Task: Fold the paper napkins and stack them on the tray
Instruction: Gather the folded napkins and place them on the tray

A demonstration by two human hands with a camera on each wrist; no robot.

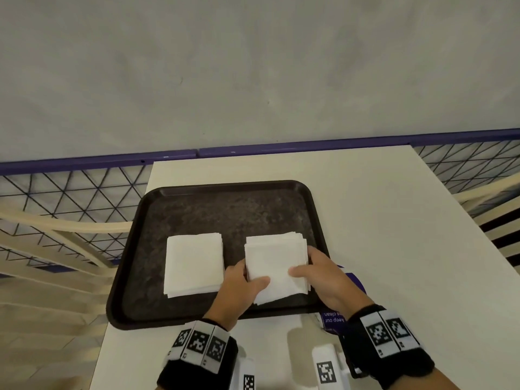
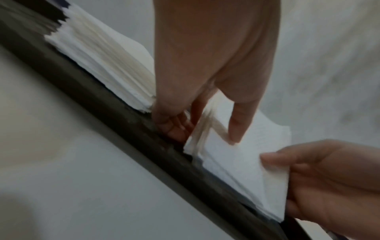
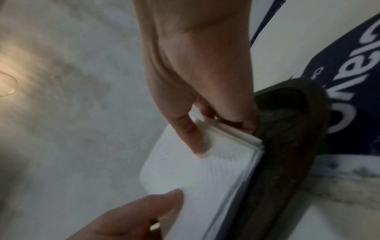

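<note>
A dark tray [image 1: 197, 206] lies on the white table with two stacks of white napkins. The left stack [image 1: 193, 264] lies untouched. Both hands hold the right stack [image 1: 277, 266]. My left hand [image 1: 242, 282] grips its near left corner, thumb on top and fingers beneath, as the left wrist view shows [image 2: 222, 129]. My right hand [image 1: 318, 273] grips its right edge with the thumb on top; the right wrist view shows this pinch [image 3: 205, 134] beside the tray's rim [image 3: 287, 146]. The right stack's top napkins [image 2: 242, 155] sit slightly askew.
A purple printed packet [image 1: 334, 319] lies on the table under my right wrist, by the tray's near right corner. The table's left edge runs close to the tray. A purple rail and mesh fence [image 1: 70, 192] stand behind, with pale chair frames on both sides.
</note>
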